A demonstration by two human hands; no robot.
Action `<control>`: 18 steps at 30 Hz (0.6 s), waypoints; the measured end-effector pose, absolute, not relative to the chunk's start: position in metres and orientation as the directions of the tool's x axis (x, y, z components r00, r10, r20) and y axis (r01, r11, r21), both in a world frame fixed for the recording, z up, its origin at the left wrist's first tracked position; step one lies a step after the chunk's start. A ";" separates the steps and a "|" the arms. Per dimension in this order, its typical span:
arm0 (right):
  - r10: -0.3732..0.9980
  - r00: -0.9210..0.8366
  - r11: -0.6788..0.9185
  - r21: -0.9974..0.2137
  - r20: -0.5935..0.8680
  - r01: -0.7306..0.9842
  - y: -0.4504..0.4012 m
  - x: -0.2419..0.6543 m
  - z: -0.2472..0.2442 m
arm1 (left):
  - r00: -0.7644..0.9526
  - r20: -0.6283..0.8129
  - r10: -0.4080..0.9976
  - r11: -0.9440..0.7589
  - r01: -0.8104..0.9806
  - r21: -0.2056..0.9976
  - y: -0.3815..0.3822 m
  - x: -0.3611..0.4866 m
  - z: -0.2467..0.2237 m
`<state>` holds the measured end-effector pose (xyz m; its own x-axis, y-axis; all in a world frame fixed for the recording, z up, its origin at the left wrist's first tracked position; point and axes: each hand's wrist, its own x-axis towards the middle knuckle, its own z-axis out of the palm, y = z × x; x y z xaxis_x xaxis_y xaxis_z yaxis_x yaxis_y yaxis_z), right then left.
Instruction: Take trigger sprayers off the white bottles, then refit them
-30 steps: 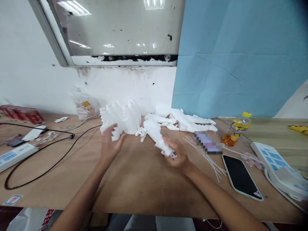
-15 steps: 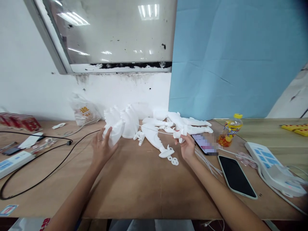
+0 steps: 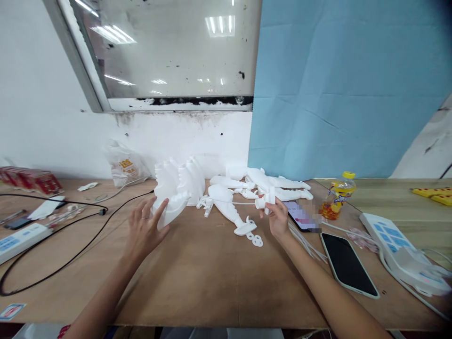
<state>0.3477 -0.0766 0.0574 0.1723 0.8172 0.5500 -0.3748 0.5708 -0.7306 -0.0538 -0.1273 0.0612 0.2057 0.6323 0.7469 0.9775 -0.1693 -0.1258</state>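
My left hand (image 3: 145, 228) grips the base end of a white plastic bottle (image 3: 173, 208), which is tilted with its neck to the upper right. In my right hand (image 3: 278, 220) is a white spray head (image 3: 267, 201), pinched between thumb and fingers. Its thin dip tube (image 3: 240, 203) points left, towards the bottle, with a gap between them. Several more white bottles (image 3: 192, 176) stand just behind the tilted one. Between my hands lie a white bottle on its side (image 3: 222, 200), a small white trigger part (image 3: 205, 205) and white rings (image 3: 257, 240).
More white bottles (image 3: 282, 182) lie at the back. A phone (image 3: 349, 264), a second phone (image 3: 300, 214), a drink bottle (image 3: 337, 197) and a white power strip (image 3: 384, 235) are on the right. A black cable (image 3: 67, 258) loops at left; a plastic bag (image 3: 123, 165) stands behind it.
The bottle in my left hand has tipped further, its neck swinging right and down. The spray head stays in my right hand, nearly in place. The view has shifted slightly.
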 end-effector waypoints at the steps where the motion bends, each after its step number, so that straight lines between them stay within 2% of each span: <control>1: 0.813 0.178 0.577 -0.727 0.554 -0.372 -0.076 0.348 0.058 | 0.200 0.747 0.634 -0.165 0.979 -0.122 -0.127 -0.054 0.061; 8: 0.814 0.170 0.576 -0.734 0.555 -0.360 -0.076 0.350 0.058 | 0.208 0.739 0.641 -0.144 0.978 -0.151 -0.125 -0.057 0.060; 12: 0.832 0.123 0.551 -0.782 0.540 -0.293 -0.076 0.350 0.057 | 0.297 0.710 0.638 -0.201 0.955 -0.219 -0.130 -0.050 0.063; 15: 0.869 0.055 0.488 -0.835 0.491 -0.256 -0.081 0.345 0.057 | 0.378 0.657 0.652 -0.288 0.925 -0.247 -0.140 -0.036 0.066; 18: 0.916 -0.102 0.358 -0.905 0.388 -0.232 -0.090 0.334 0.056 | 0.437 0.607 0.663 -0.382 0.896 -0.227 -0.155 -0.014 0.068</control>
